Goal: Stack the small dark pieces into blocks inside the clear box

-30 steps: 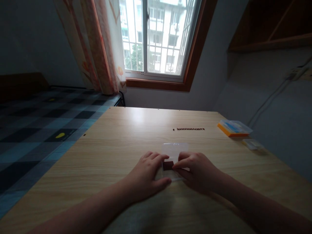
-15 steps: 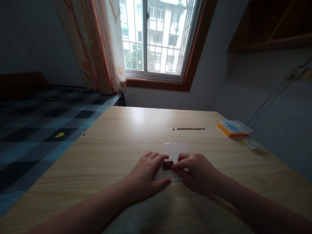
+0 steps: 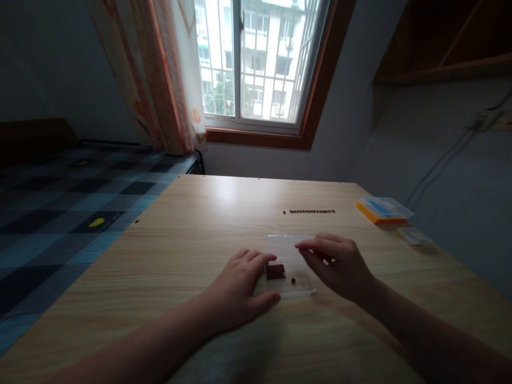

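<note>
An opened clear plastic box [image 3: 301, 292] lies on the table, its lid [image 3: 282, 244] folded back towards the window. Inside, at the left, sits a dark brown block of small pieces [image 3: 275, 272], with a single small brown cube [image 3: 293, 280] loose to its right. My left hand [image 3: 250, 282] grips the box's left side, index finger at the far end and thumb at the near edge. Over the right part of the lid is my right hand [image 3: 330, 258], thumb and index finger pinched together. Whatever may be between those fingertips is too small to make out.
Beyond the box, a row of small brown pieces [image 3: 312, 212] runs sideways, with one separate piece [image 3: 284, 212] at its left. An orange and clear case [image 3: 384, 209] and a small clear box [image 3: 415, 236] lie along the right edge. A checked bed [image 3: 100, 213] adjoins the left.
My right hand has lifted out of the box and moved up and right, still pinched. The loose cube and the block's notched right end now show. My left hand stays put.
</note>
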### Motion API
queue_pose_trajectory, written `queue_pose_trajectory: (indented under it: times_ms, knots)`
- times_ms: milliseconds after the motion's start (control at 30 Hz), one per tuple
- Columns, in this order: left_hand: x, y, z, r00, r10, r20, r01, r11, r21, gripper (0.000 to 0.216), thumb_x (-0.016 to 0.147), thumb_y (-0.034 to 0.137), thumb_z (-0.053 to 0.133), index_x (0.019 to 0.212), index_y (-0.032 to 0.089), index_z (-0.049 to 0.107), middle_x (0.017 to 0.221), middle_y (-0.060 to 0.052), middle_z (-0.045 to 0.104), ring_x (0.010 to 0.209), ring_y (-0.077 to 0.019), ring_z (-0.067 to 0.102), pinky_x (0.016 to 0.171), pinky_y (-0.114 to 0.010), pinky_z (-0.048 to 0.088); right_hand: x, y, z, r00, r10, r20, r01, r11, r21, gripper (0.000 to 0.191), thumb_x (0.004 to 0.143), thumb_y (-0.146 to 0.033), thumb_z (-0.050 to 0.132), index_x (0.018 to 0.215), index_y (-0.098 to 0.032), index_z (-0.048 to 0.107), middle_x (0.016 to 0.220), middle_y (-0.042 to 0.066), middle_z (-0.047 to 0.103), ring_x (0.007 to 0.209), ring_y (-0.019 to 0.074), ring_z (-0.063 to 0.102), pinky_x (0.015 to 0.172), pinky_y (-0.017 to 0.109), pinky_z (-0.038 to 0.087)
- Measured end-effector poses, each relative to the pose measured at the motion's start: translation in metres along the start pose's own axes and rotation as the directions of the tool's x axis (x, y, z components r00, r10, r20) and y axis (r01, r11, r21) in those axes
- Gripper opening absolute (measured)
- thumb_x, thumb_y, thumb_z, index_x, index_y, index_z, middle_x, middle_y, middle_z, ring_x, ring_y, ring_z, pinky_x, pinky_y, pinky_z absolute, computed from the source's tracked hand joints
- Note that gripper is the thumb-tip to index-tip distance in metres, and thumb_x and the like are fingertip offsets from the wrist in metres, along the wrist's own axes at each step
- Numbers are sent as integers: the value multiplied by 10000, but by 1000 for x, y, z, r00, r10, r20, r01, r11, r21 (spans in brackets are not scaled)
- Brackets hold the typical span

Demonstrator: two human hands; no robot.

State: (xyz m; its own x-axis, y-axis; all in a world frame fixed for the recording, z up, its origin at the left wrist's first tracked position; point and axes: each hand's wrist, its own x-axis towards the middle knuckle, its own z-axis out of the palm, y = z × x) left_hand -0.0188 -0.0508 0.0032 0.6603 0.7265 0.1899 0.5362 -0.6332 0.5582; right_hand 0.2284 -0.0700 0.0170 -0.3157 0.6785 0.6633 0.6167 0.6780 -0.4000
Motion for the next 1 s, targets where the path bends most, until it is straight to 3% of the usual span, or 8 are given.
queue_pose_trajectory:
  times_ms: [100,167,300,367,467,567,767,1000]
  knots:
    - [-1,-2,0,1000,-4,3,4,1000,0,556,769,333,749,1292,242,584,1190,-65,665,1149,-295,548,1034,-470,428,3,19,-8,970,41,-239,-52,998,-38,137,888,-174,606,943,-202,728,709,-15,633,545,80,473,514,204,373]
    - [-1,-4,0,1000,-9,8,9,1000,-1,549,771,325,747,1289,248,583,1199,-60,660,1149,-288,549,1035,-464,431,4,44,-9,936,118,-332,-145,988,-58,159,888,-201,586,949,-204,733,729,-4,640,572,97,483,530,218,389]
    - [0,-5,0,1000,-18,19,18,1000,8,550,782,315,737,1301,250,567,1230,-56,646,1168,-278,539,1042,-452,432,3,106,-4,864,382,-327,-429,899,-85,321,861,-279,536,1110,-182,715,877,49,670,707,153,573,611,260,474]
    - [0,-4,0,1000,-16,21,15,1000,13,539,787,313,730,1297,246,568,1230,-56,644,1166,-276,541,1038,-448,437,1,130,1,823,455,-340,-524,839,-145,392,830,-283,511,1151,-158,699,956,85,678,818,194,608,722,317,520]
    - [0,-3,-1,1000,-17,20,17,1000,18,527,791,310,718,1293,241,572,1226,-61,644,1151,-277,552,1030,-450,448,0,150,8,814,459,-357,-549,809,-212,434,781,-277,532,1163,-162,702,1111,130,657,1058,266,583,972,437,468]
    - [-1,-3,-1,1000,-11,20,11,1000,23,531,794,309,710,1301,241,565,1230,-67,640,1151,-279,552,1029,-452,451,1,157,13,824,441,-355,-544,790,-282,476,759,-260,555,1207,-172,688,1309,152,568,1252,301,479,1109,469,354]
    - [-1,-4,-1,1000,-10,19,9,1000,25,520,805,301,687,1306,249,557,1262,-84,618,1166,-285,543,1029,-462,456,11,182,10,834,432,-344,-542,762,-356,533,722,-164,543,1240,-139,666,1461,158,461,1394,327,345,1178,503,242]
    - [-1,-8,0,1000,2,5,-2,1000,4,520,810,290,683,1309,267,539,1304,-89,588,1196,-300,528,1039,-492,450,18,212,-9,817,430,-384,-550,782,-293,526,676,-105,493,1152,-154,710,1427,125,515,1374,271,403,1188,435,271]
